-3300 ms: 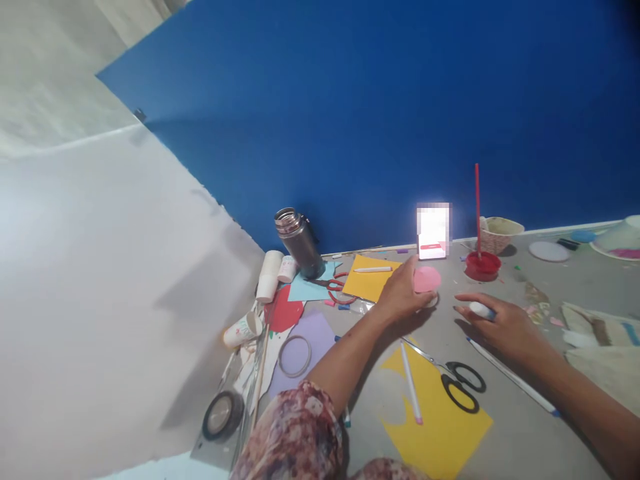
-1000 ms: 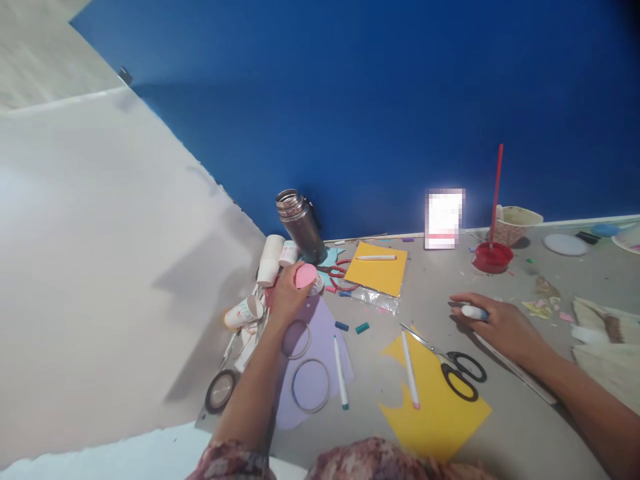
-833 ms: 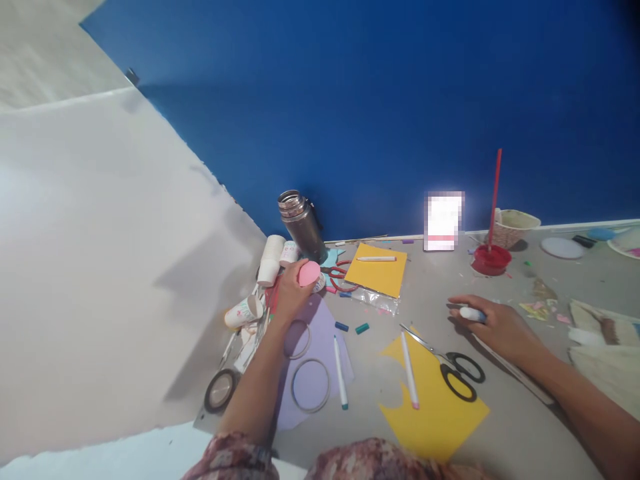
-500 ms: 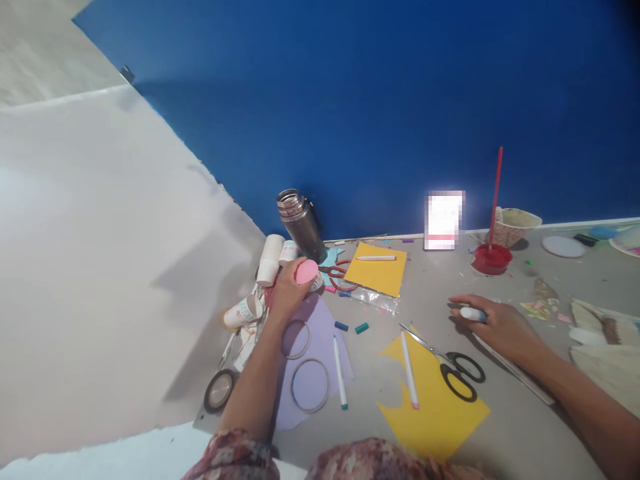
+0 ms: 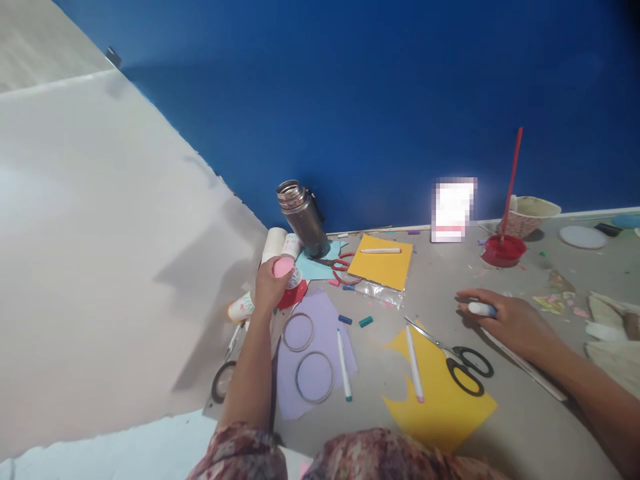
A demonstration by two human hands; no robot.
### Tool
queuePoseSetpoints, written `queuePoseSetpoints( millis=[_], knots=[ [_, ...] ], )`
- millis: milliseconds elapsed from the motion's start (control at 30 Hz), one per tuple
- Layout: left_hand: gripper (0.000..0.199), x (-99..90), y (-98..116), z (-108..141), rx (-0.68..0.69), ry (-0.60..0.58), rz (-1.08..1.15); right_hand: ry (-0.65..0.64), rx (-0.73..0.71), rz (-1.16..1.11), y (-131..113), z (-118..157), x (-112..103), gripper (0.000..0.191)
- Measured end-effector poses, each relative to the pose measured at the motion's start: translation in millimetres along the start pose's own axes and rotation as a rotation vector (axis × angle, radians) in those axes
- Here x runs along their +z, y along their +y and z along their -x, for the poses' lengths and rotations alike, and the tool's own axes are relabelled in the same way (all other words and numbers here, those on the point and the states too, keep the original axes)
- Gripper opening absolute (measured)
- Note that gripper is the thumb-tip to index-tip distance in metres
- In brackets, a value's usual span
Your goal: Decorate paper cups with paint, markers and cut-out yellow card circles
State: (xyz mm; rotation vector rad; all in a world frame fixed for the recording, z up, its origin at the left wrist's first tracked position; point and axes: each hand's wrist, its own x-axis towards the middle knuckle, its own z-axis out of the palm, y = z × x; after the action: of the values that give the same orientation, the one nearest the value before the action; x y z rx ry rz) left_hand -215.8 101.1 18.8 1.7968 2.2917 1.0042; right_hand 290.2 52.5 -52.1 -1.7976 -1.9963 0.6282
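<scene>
My left hand (image 5: 270,288) is closed on a pink paper circle (image 5: 283,268), beside the white paper cups (image 5: 274,244) and a printed white item behind the circle. A red piece (image 5: 294,294) shows under that hand. At the right, my right hand (image 5: 510,323) rests near the tabletop with its fingers around a white-and-blue tube (image 5: 483,309); its exact kind is unclear. A long white strip (image 5: 530,370) runs beneath this hand. To its left, black-handled scissors (image 5: 463,363) lie over cut yellow paper (image 5: 440,413).
A dark flask (image 5: 304,223) stands by the blue wall, near red-handled pliers (image 5: 343,265). Two rings, one a tape ring (image 5: 314,377), lie on purple paper (image 5: 320,313). Several markers, such as one with a teal tip (image 5: 345,367), are scattered about. A red dish (image 5: 504,252) holds a red stick.
My left hand has shifted left and slightly down with the pink circle, exposing more of the red piece and the light-blue paper. My right hand keeps its hold; the view has shifted a little.
</scene>
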Motion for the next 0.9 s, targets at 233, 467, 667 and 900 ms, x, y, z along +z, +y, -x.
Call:
queuePoseSetpoints(
  millis=[233, 467, 667, 900],
  knots=[
    [0.064, -10.5, -6.5, 1.6, 0.067, -0.067, 0.027, -0.026, -0.03, 0.053, 1.6, -0.1, -0.9, 0.039],
    [0.045, -18.6, -7.5, -2.8, 0.083, 0.005, 0.044, -0.046, -0.026, 0.079, 2.0, 0.3, -1.7, 0.039],
    [0.062, -24.0, 6.3, -11.9, 0.161, -0.115, -0.124, -0.076, 0.007, 0.093, 0.0, -0.8, -0.8, 0.04],
    [0.037, -19.3, 25.0, -26.2, 0.14, -0.342, -0.292, -0.101, 0.021, 0.119, -6.9, -0.6, -6.3, 0.041]
  ],
)
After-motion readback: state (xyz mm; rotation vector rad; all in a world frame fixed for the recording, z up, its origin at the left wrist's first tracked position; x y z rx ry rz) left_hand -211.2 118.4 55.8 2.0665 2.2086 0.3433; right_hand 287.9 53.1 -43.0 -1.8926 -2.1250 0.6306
